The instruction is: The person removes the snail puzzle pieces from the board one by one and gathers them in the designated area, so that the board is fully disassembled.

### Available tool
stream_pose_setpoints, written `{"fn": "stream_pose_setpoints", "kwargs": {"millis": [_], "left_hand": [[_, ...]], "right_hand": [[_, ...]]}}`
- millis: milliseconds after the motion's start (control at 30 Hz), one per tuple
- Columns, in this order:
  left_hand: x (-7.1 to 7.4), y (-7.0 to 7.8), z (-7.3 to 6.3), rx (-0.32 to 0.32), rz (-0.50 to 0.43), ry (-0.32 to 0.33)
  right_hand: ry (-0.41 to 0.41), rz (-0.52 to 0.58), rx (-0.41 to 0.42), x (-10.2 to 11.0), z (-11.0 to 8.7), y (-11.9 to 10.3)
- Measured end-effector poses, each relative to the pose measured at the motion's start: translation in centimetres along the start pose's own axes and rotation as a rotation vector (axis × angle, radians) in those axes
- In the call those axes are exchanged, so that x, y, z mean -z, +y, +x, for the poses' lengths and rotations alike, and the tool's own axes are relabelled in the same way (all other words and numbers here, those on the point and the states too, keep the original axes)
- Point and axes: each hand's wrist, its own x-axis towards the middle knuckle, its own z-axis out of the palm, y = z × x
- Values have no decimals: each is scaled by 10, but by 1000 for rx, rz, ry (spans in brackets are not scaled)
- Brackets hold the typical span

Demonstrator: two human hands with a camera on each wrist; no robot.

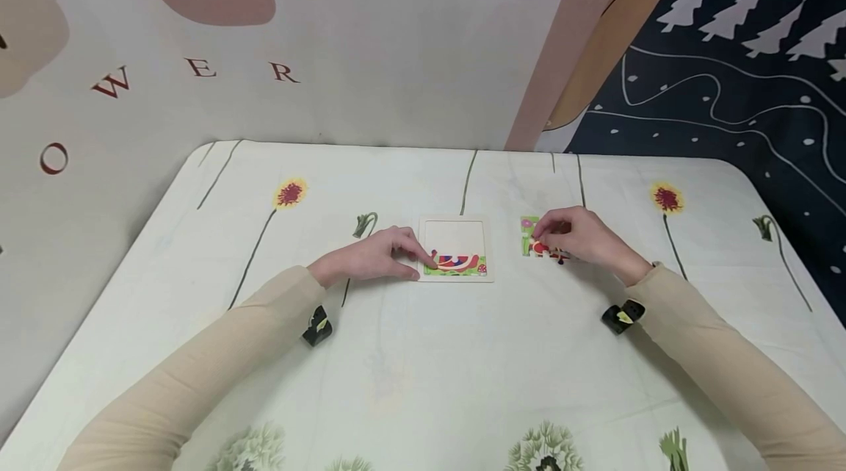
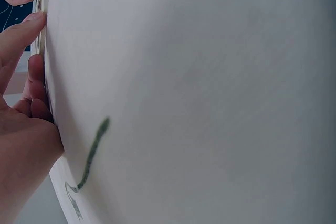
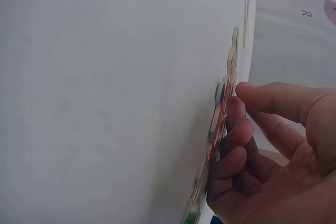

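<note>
In the head view a square, light-framed puzzle board (image 1: 456,238) lies on the table, a strip of colourful pieces (image 1: 456,263) along its near side and its upper part bare. My left hand (image 1: 380,254) touches the board's left side, the index finger reaching over the pieces and the thumb by the near corner. To the right, my right hand (image 1: 573,234) is over a group of loose puzzle pieces (image 1: 529,236), partly hiding them. The right wrist view has bent fingers (image 3: 233,161) right at the pieces (image 3: 215,121); I cannot tell whether one is pinched.
A white cloth (image 1: 423,353) printed with flowers and stems covers the table. Behind it rises a pale wall hanging (image 1: 396,74) with letters, and a dark one (image 1: 727,103) with white trees stands at the right. Black wrist cameras (image 1: 317,325) hang under the sleeves.
</note>
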Motion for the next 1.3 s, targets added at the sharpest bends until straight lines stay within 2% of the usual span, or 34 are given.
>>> {"fn": "stream_pose_setpoints", "kwargs": {"millis": [300,667,933,1300], "left_hand": [[0,0,0,-14,6,-1],[1,6,-4,6,12,4],[-1,11,-5,30,25,47],[-5,22,8,-46,29,115]], "right_hand": [[7,5,-3,1,0,0],[28,21,67,-7,1,-7],[-3,66,61,-12,-2,-15],[-22,31,107,-26,2,-30]]}}
